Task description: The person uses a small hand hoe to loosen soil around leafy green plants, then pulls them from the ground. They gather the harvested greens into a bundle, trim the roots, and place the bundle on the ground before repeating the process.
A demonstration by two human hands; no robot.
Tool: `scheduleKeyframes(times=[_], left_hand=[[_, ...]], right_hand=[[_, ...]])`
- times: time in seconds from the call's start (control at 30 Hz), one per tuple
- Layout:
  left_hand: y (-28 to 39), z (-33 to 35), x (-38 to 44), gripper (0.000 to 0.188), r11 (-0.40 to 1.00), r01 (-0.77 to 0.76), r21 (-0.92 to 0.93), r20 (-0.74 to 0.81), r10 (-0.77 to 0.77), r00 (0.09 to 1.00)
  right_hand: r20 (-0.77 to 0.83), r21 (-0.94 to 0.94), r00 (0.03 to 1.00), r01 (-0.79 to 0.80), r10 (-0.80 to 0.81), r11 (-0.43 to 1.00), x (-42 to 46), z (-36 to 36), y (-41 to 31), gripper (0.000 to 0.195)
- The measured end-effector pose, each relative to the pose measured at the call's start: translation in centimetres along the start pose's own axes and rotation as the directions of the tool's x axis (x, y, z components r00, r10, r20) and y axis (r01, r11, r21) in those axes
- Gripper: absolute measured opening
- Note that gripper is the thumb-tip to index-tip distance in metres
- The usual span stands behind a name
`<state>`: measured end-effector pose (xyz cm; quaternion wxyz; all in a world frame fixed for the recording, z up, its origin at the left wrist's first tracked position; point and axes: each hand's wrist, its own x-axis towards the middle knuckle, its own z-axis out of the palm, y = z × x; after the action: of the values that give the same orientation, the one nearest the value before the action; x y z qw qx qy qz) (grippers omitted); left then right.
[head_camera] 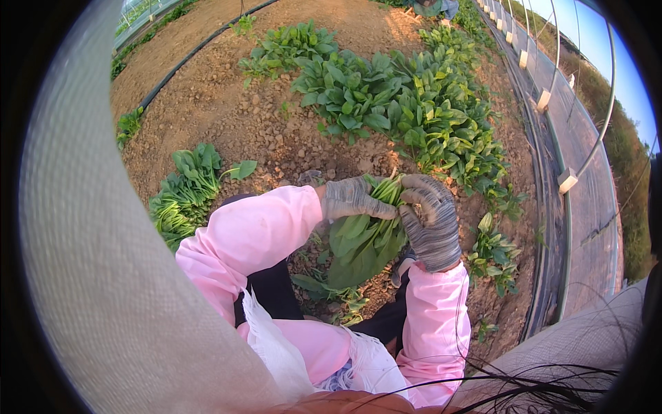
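Grey knitted work gloves cover both my hands. My left hand point(357, 199) is closed around the pale stems of a bunch of leafy greens, spinach by its look point(364, 246), whose broad leaves hang down towards me. On the bunch's other side, my right hand point(429, 217) has its fingers curled at the stem ends and touches them; whether it grips any stem is hard to tell. Loose leaves and small plants point(336, 295) lie on the soil between my legs, below the bunch.
A pile of cut greens point(186, 191) lies on the soil at left. Growing plants point(414, 103) form a dense row ahead and right. A black hose point(191, 57) crosses the upper left. Hoop poles point(610, 98) and plastic sheeting point(595, 227) edge the right. Another person point(434, 8) is partly visible at top.
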<state>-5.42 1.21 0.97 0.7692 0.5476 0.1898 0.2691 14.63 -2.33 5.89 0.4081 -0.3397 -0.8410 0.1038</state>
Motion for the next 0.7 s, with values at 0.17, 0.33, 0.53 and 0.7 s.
scheduleKeyframes(times=[0.17,0.33,0.53,0.7], left_hand=[[1.7,0.9,-0.5,0.051,0.998,0.051,0.028,-0.041,-0.050,0.998],[1.5,0.6,0.2,0.052,0.981,0.080,0.176,-0.110,-0.061,0.992],[1.0,1.0,-0.3,0.043,0.988,0.045,0.151,-0.208,-0.013,0.978],[1.4,1.3,-1.1,0.049,0.982,0.075,0.175,-0.182,-0.043,0.982]], right_hand=[[-0.022,0.110,0.991,-0.127,0.131,0.986,-0.9,0.3,1.2,0.025],[-0.072,0.137,0.970,-0.221,0.232,0.966,-1.6,0.8,1.9,0.023],[-0.121,0.170,0.967,-0.203,0.225,0.964,-0.5,0.6,0.5,0.022],[-0.209,0.309,0.943,-0.187,0.258,0.933,-0.9,1.8,0.7,0.021]])
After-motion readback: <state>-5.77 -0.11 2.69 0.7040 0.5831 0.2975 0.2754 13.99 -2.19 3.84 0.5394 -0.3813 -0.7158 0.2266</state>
